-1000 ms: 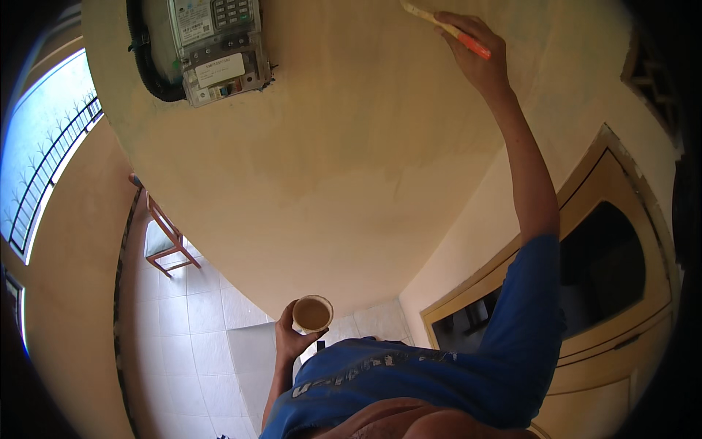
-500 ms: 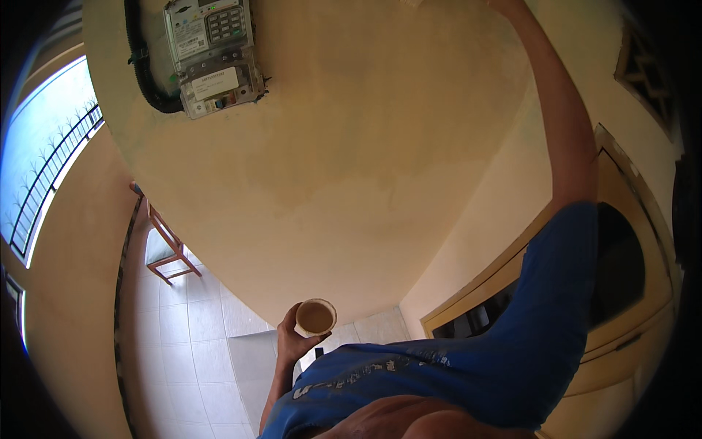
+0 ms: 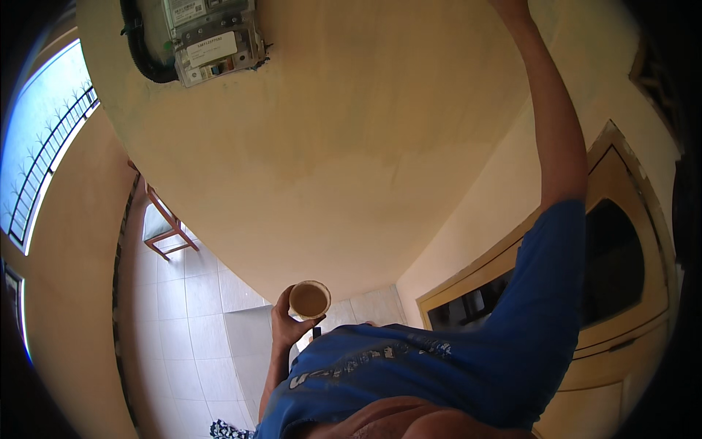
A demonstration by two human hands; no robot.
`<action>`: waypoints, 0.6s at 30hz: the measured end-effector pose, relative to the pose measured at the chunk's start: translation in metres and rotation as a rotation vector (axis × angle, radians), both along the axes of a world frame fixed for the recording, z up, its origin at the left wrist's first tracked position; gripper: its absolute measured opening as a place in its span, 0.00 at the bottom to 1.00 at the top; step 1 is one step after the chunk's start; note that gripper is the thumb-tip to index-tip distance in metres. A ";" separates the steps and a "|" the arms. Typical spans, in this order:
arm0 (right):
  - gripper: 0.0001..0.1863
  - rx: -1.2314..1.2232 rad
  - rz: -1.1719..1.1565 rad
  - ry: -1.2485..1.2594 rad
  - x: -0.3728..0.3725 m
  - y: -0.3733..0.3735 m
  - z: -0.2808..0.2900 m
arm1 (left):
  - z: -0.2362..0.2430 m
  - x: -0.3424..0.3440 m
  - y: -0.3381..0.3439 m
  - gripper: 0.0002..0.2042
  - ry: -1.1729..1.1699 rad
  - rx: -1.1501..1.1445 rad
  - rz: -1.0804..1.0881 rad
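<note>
My left hand [image 3: 289,322] is closed around a small round cup [image 3: 311,284] with a pale, smeared rim, held upright in front of my blue shirt. Inside the cup is a tan-brown liquid [image 3: 309,301]. My right arm stretches far up along the wall [image 3: 351,205]; only the wrist and part of my right hand [image 3: 512,9] show at the top edge. Its fingers lie outside the picture, so what they hold is hidden. Darker, damp-looking tan patches cover the upper wall, while its lower part is paler.
An electricity meter [image 3: 212,51] with a black conduit [image 3: 139,47] is fixed at the upper left. A wooden chair [image 3: 167,227] stands on the tiled floor [image 3: 172,336]. To the right is a wooden door or cabinet [image 3: 629,285] with dark glass.
The view has tipped lower, so the meter sits higher and is more cut off. My right hand and a pale bristly edge beside it have slipped further out at the top.
</note>
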State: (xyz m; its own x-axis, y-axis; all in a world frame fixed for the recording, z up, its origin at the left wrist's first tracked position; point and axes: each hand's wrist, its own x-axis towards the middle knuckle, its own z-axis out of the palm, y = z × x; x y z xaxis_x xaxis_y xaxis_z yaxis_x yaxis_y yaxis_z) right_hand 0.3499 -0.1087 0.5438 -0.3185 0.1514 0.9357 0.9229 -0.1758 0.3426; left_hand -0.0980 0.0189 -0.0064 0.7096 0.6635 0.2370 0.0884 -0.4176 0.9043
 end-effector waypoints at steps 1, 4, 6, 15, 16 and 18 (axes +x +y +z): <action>0.13 0.015 0.004 -0.007 -0.001 0.006 -0.020 | 0.001 -0.003 -0.001 0.46 0.005 -0.007 0.024; 0.12 -0.066 0.061 0.052 0.004 0.007 -0.075 | -0.002 -0.006 -0.001 0.45 0.018 -0.018 0.021; 0.12 -0.103 0.084 0.095 0.002 -0.002 -0.102 | -0.002 -0.004 0.001 0.45 -0.016 -0.016 -0.008; 0.11 -0.170 0.622 0.984 -0.085 -0.047 -0.312 | -0.010 0.002 0.004 0.44 -0.004 0.042 -0.031; 0.10 -0.161 0.691 1.080 -0.096 -0.045 -0.338 | -0.010 0.002 0.005 0.44 0.004 0.050 -0.023; 0.09 -0.150 0.767 1.275 -0.114 -0.041 -0.397 | 0.000 0.002 0.002 0.45 0.039 0.024 -0.031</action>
